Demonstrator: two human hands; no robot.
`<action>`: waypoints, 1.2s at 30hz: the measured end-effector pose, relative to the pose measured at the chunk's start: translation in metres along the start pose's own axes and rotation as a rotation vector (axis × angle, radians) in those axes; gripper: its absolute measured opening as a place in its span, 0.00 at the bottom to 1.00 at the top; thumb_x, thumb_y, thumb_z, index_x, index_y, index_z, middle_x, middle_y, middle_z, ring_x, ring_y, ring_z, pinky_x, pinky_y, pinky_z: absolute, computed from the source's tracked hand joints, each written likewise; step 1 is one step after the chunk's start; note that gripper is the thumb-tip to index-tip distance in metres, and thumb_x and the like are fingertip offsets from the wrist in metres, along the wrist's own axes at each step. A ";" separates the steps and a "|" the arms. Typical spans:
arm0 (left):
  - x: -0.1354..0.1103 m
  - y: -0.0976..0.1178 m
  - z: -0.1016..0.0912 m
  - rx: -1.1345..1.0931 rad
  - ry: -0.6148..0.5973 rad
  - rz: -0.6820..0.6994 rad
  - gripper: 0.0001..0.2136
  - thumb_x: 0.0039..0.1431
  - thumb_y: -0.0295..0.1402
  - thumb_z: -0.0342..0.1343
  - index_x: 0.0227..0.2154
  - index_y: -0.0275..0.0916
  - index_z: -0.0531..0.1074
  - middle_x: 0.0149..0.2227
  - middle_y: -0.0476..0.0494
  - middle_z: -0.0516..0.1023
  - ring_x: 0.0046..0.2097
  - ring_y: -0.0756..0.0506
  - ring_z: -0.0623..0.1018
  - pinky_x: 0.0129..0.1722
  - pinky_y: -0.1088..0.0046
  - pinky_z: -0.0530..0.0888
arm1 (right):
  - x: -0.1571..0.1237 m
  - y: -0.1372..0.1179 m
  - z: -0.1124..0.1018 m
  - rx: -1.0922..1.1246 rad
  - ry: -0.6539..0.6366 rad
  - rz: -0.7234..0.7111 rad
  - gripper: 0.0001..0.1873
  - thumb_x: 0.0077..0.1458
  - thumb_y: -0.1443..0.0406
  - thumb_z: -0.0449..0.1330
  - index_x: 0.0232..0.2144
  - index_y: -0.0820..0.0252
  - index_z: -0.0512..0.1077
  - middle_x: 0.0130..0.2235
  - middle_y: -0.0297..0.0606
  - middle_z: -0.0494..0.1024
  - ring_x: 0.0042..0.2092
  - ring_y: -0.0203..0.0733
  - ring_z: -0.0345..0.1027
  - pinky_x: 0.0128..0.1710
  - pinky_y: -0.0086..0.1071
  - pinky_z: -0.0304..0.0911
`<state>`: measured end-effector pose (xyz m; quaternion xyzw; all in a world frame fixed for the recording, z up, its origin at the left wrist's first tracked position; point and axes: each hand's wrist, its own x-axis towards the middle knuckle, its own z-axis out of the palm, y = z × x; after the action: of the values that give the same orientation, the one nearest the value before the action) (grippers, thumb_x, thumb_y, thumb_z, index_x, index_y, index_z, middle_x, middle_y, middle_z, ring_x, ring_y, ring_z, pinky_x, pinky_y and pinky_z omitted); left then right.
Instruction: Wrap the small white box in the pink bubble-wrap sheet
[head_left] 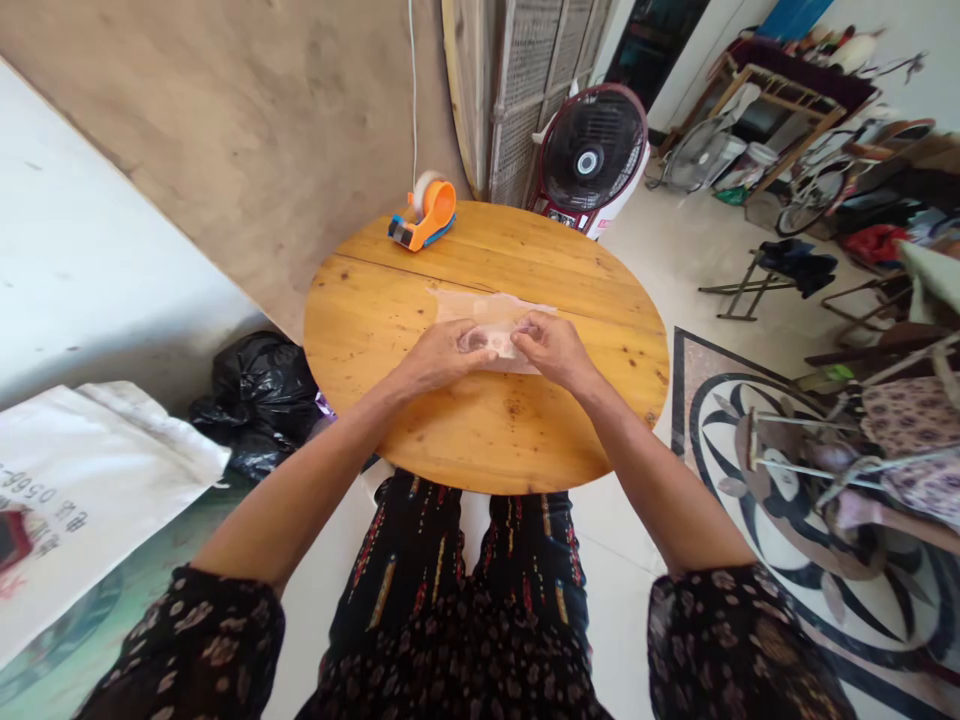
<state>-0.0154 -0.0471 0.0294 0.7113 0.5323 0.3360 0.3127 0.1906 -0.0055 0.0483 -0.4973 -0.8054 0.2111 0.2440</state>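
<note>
film (466,306) lies partly flat on the table (450,430), partly pinched by left hand (444,352) and right hand (553,348), handling apparently unfinished.

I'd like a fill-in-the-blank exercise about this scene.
The largest part of the tape dispenser is coloured ____.
The left hand and right hand touch a translucent plastic sheet on a table made of ____.
The shiny plastic bags beside the white sack are coloured ____.

Missing words: orange; wood; black.
</note>
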 end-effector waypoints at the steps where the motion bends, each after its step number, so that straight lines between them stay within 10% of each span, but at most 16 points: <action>1: 0.001 -0.001 0.005 -0.021 0.052 -0.017 0.15 0.53 0.46 0.57 0.29 0.36 0.73 0.27 0.50 0.72 0.31 0.48 0.70 0.30 0.75 0.65 | 0.003 0.003 0.002 0.038 -0.001 0.013 0.07 0.51 0.63 0.57 0.29 0.61 0.72 0.28 0.35 0.75 0.31 0.39 0.66 0.33 0.30 0.58; 8: 0.010 -0.005 0.021 -0.089 0.204 -0.092 0.12 0.50 0.40 0.57 0.21 0.37 0.64 0.22 0.53 0.62 0.27 0.51 0.62 0.25 0.75 0.57 | 0.004 0.017 0.008 0.316 -0.020 0.091 0.08 0.44 0.61 0.60 0.24 0.60 0.69 0.23 0.30 0.69 0.26 0.35 0.61 0.29 0.28 0.57; 18: -0.005 0.014 0.018 -0.166 0.079 -0.183 0.10 0.45 0.38 0.59 0.29 0.37 0.72 0.24 0.53 0.69 0.27 0.51 0.64 0.27 0.76 0.61 | -0.031 0.010 0.007 0.496 -0.105 0.170 0.07 0.47 0.61 0.59 0.26 0.58 0.67 0.20 0.29 0.70 0.22 0.34 0.64 0.24 0.27 0.59; 26: -0.003 0.009 0.028 -0.199 0.132 -0.200 0.11 0.49 0.41 0.56 0.26 0.37 0.70 0.23 0.51 0.67 0.27 0.50 0.65 0.27 0.75 0.60 | -0.032 0.017 0.014 0.360 -0.067 0.137 0.05 0.52 0.67 0.53 0.30 0.58 0.69 0.22 0.29 0.72 0.25 0.37 0.67 0.29 0.30 0.62; 36: -0.001 0.007 0.026 -0.157 0.114 -0.165 0.10 0.49 0.40 0.56 0.24 0.37 0.69 0.24 0.51 0.68 0.28 0.50 0.66 0.27 0.76 0.61 | -0.056 -0.008 0.004 -0.297 0.073 -0.146 0.18 0.58 0.73 0.49 0.47 0.63 0.73 0.53 0.49 0.75 0.52 0.51 0.67 0.52 0.41 0.61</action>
<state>0.0098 -0.0522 0.0199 0.6184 0.5779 0.3896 0.3631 0.2038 -0.0598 0.0394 -0.4753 -0.8523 0.0530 0.2116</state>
